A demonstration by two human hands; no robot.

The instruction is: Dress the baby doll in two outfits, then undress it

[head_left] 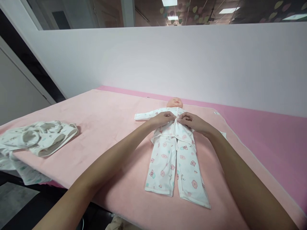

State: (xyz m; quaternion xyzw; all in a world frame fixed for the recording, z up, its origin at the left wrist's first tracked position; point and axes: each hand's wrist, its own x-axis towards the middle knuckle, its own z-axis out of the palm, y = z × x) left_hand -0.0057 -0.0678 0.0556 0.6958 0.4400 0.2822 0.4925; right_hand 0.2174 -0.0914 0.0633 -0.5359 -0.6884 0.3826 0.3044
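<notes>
A baby doll lies on its back on a pink blanket, its head toward the wall. It wears a white printed long-sleeved top and matching trousers, legs pointing toward me. My left hand and my right hand meet at the front of the top, on the chest. Fingers of both hands pinch the fabric along the front opening, close together. Whether a button or snap sits between them is too small to make out. One sleeve stretches out to the left; the other is mostly hidden by my right arm.
Crumpled white printed baby clothes lie at the blanket's left edge, partly hanging over it. A white wall with windows above stands behind the table. Pink table surface shows to the right. A small white piece lies beside my right forearm.
</notes>
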